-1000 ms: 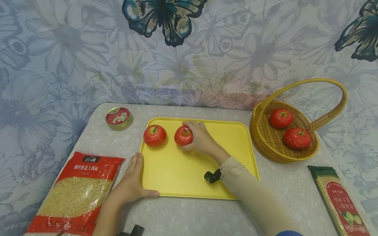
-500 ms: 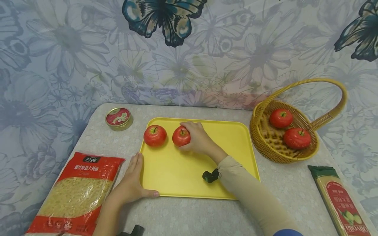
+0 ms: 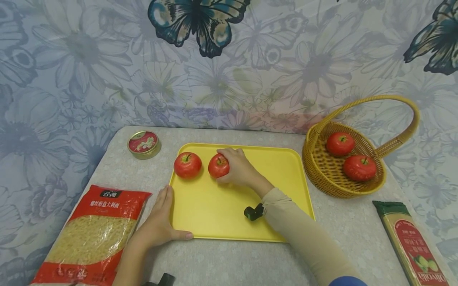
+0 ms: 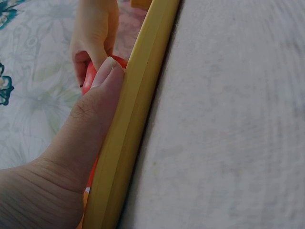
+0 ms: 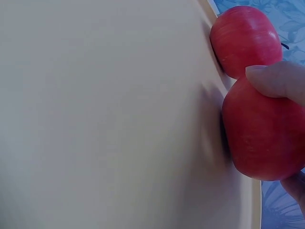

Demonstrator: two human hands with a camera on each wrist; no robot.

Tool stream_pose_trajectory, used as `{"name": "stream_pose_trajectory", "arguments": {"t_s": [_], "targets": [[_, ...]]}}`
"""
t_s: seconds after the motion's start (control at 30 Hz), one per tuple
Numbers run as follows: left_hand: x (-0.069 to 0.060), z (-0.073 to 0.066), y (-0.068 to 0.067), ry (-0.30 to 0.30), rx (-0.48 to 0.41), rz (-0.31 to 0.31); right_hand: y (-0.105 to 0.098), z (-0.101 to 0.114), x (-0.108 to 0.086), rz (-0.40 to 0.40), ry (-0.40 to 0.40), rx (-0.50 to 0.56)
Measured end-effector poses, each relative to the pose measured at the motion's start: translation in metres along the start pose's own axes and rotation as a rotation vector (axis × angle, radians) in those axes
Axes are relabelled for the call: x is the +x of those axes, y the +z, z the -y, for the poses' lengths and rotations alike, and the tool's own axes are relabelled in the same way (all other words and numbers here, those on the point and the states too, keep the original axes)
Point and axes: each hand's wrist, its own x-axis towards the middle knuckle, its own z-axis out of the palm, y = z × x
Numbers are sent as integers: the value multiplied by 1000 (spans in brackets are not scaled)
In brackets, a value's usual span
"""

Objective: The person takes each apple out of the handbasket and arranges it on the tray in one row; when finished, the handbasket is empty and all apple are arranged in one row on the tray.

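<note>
In the head view, my right hand [image 3: 240, 167] grips a red apple [image 3: 218, 166] on the yellow tray [image 3: 214, 210], thumb and fingers round its right side. A second apple [image 3: 187, 165] sits to its left at the tray's back left corner, a small gap between them. My left hand [image 3: 160, 220] rests against the tray's front left corner, thumb along the front edge and fingers straight by the left side. The right wrist view shows the gripped apple [image 5: 262, 129] close up, my thumb laid over it. In the left wrist view my thumb [image 4: 90, 114] touches the tray's rim [image 4: 128, 114].
A wicker basket [image 3: 330, 190] with two red apples [image 3: 340, 143] stands right of the tray. Behind left is a round tin [image 3: 144, 144]. A red pasta bag [image 3: 91, 234] lies at the left, a green-topped packet [image 3: 409, 242] at the right. A patterned cloth hangs behind.
My right hand has shifted slightly left with its apple, closer to the apple in the corner. My left hand has stayed in place at the tray.
</note>
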Motion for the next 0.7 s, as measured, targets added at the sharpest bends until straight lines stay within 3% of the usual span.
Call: {"name": "stream_pose_trajectory", "arguments": {"t_s": [0.33,0.7], "targets": [[1,1,1,-2,8,3,0,-2,-1,7,19,57],[0,1,0,10,-1,4,4,-7,-3,-3,-24,134]]}}
